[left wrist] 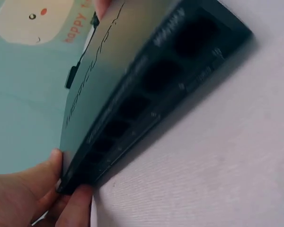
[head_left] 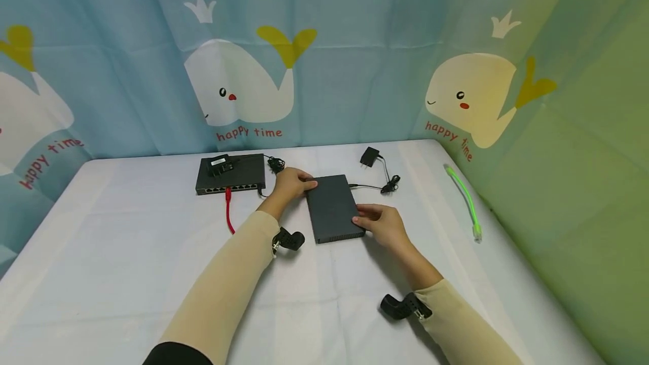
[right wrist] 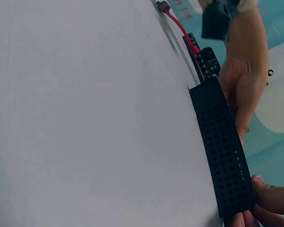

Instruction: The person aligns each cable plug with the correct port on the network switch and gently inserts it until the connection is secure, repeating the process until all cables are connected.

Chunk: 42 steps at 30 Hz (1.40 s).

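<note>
Both hands hold a flat dark network switch (head_left: 333, 207) over the middle of the white table. My left hand (head_left: 290, 187) pinches its far left corner; the left wrist view shows the row of ports (left wrist: 132, 106) along one side. At the near right corner my right hand (head_left: 387, 227) grips with the thumb on top, and the right wrist view shows its fingers (right wrist: 236, 220) under the perforated end. A thin black power cord (head_left: 366, 186) runs from the switch's far right side to a black power adapter (head_left: 369, 156).
At the back left lies a second network switch (head_left: 249, 172) with a power adapter (head_left: 220, 165) on top and a red network cable (head_left: 228, 207) plugged in. A short green network cable (head_left: 466, 201) lies near the right edge. A whale-print curtain (head_left: 355, 72) borders the table.
</note>
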Each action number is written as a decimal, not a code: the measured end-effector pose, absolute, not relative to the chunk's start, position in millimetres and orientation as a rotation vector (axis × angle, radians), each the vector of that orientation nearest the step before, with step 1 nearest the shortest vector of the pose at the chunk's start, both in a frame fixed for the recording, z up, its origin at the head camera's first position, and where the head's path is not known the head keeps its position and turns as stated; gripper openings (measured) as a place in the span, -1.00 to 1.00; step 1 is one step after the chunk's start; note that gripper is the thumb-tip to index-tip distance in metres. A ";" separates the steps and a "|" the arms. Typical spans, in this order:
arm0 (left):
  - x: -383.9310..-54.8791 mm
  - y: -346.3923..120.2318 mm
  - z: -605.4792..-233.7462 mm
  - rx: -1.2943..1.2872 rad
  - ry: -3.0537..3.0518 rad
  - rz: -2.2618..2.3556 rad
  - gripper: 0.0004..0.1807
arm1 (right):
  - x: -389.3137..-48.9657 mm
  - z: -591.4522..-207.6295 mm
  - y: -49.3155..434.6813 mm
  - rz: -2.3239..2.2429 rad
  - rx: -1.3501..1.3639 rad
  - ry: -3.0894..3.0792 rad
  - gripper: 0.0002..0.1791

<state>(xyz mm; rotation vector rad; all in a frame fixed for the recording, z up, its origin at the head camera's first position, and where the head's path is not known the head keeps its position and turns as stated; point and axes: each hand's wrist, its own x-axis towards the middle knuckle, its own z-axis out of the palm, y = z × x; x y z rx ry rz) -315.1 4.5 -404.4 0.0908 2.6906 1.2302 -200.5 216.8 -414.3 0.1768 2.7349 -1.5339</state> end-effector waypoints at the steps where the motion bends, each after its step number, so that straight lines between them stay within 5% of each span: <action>1: -314.2 3.8 -404.7 0.104 2.711 1.204 -0.62 | -201.4 -414.1 218.9 -1.526 0.172 2.739 -0.59; 27: -280.1 -7.4 -410.3 0.147 2.713 1.271 -0.66 | -247.4 -404.2 253.9 -1.436 0.212 2.799 -0.71; 42: -318.2 -5.1 -406.1 0.297 2.574 1.161 -0.51 | -249.9 -412.1 241.3 -1.468 0.228 2.782 -0.70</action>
